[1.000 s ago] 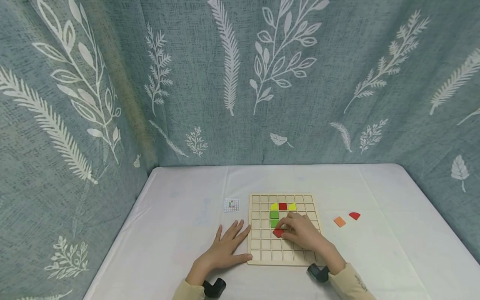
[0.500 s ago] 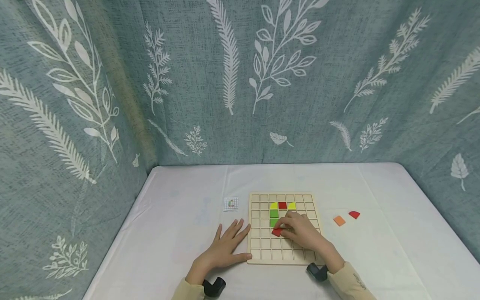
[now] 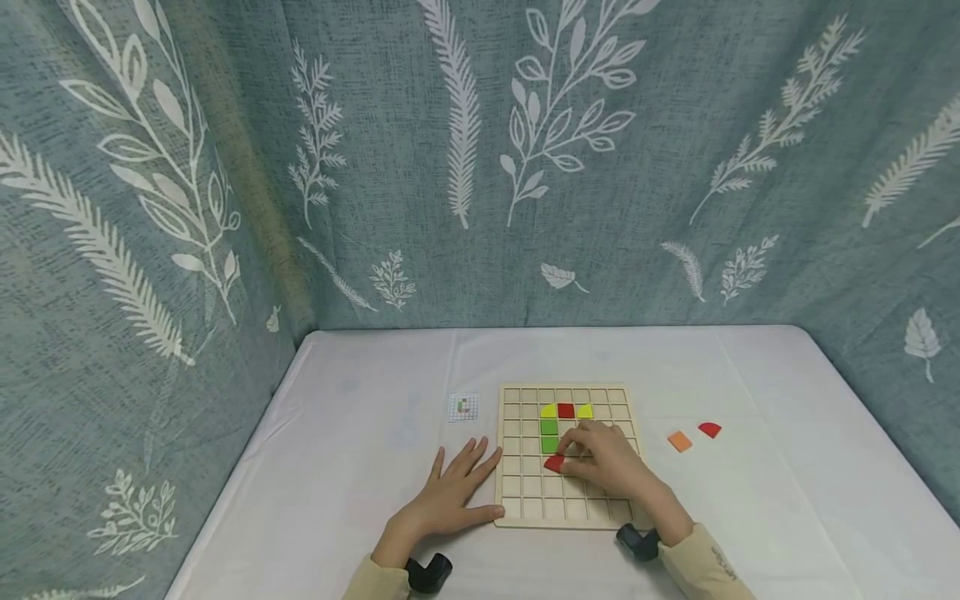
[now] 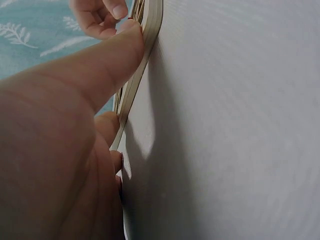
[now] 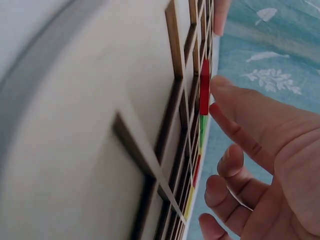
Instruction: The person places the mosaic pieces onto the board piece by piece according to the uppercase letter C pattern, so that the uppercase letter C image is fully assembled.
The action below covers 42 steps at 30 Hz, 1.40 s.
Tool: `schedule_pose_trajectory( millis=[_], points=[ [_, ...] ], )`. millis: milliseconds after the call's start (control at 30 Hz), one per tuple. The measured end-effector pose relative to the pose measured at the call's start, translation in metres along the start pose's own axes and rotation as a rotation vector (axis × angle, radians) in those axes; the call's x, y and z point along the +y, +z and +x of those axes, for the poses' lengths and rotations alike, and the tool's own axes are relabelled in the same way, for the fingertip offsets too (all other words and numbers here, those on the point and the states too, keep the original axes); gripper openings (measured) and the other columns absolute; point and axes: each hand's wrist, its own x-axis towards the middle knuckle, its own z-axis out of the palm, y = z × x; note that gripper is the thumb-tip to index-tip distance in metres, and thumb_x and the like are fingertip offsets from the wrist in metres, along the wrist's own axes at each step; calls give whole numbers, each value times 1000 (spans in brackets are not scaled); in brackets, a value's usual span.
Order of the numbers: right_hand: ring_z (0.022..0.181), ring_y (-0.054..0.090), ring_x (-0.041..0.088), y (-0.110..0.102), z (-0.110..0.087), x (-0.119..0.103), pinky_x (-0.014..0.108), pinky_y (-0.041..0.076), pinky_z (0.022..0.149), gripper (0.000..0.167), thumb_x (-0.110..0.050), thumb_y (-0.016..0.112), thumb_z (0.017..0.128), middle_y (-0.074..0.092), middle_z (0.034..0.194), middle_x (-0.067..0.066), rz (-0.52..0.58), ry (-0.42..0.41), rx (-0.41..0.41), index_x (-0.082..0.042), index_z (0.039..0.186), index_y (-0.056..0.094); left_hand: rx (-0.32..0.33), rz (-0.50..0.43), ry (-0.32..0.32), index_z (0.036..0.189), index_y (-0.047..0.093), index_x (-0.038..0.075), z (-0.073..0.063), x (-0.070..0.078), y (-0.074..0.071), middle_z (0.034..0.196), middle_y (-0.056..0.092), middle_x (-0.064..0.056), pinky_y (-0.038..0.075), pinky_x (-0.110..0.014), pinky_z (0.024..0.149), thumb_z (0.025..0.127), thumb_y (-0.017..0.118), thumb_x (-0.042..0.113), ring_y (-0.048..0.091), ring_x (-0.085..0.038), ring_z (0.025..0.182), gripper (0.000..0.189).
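A wooden grid board lies on the white table. My right hand is over it, thumb and index finger pinching a red quarter-circle piece just below two green squares. In the right wrist view the thumb and index fingertip meet the edge of the red piece; the other fingers curl loosely. My left hand lies spread on the table, its thumb and index fingertip touching the board's left edge. The left wrist view shows its thumb against the board's rim.
Higher on the board sit a red square and two yellow quarter-circles, one on each side. A small pattern card lies left of the board. To the right lie an orange square and another red quarter-circle.
My right fingers have turned the red quarter-circle and shifted it slightly to the left; the index finger has drawn back a little. My left hand has stayed still.
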Motion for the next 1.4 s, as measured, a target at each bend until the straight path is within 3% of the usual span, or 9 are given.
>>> schedule_pose_trajectory(
  millis=[400,1400],
  points=[
    [74,48,7,7,3,0,25,31,65,19,-29,79,73,50,78,-9,-65,12,17,-24,84,65,0,5,-1,147,27,17,1,2,-1,154,17,-12,-3,-64,109,85,56,53,8,-32,143,77],
    [78,49,8,6,2,-1,26,32,67,16,-27,75,77,51,82,-10,-45,-23,-40,-24,89,66,0,16,3,147,27,16,-1,2,-2,154,18,-12,-3,-64,109,86,56,52,9,-32,143,77]
  ],
)
